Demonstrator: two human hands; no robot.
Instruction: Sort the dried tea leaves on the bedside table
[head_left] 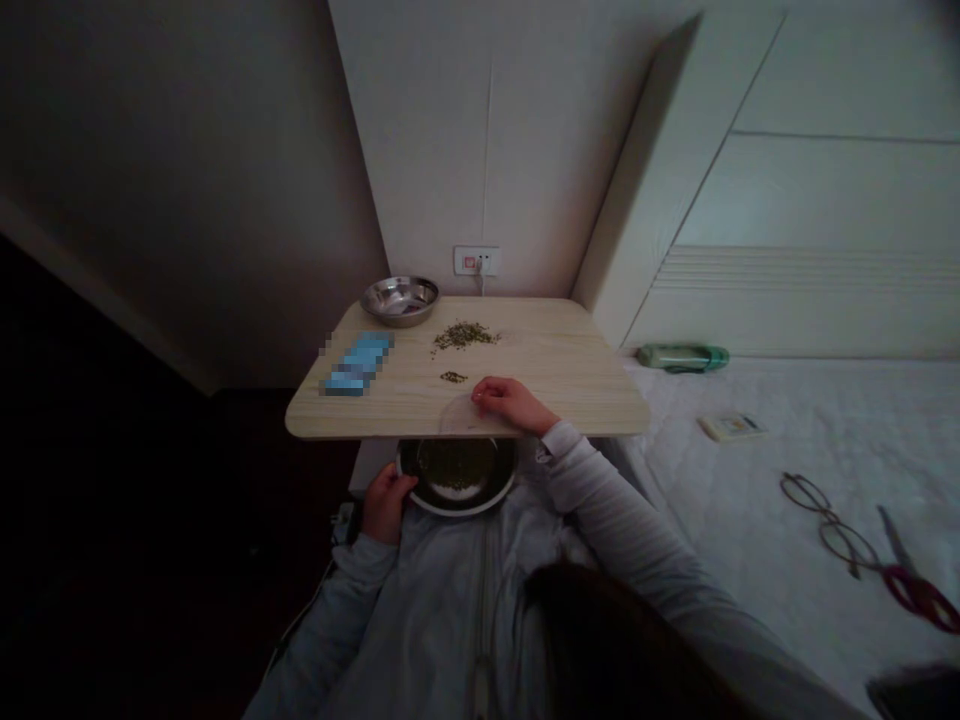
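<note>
My left hand (385,503) grips the left rim of a wide bowl (457,513) with a pale edge, held at my lap below the table's front edge. Dark green bits (457,462) lie in it; the table hides its far side. Above the tabletop, my right hand (511,402) has its fingers curled together near the front edge; whether anything is between them cannot be made out. Just beyond its fingertips lies a small cluster of green-brown bits (453,377). Farther back is a larger loose pile of the same bits (465,336). A faint translucent patch (457,415) shows beside the hand.
On the wooden table (555,350) are a steel bowl (400,302) and a blurred-out phone-like object (358,364). A wall socket (476,261) is behind. On the bed lie a green bottle (682,358), a small pale box (733,427), glasses (829,522) and scissors (919,590).
</note>
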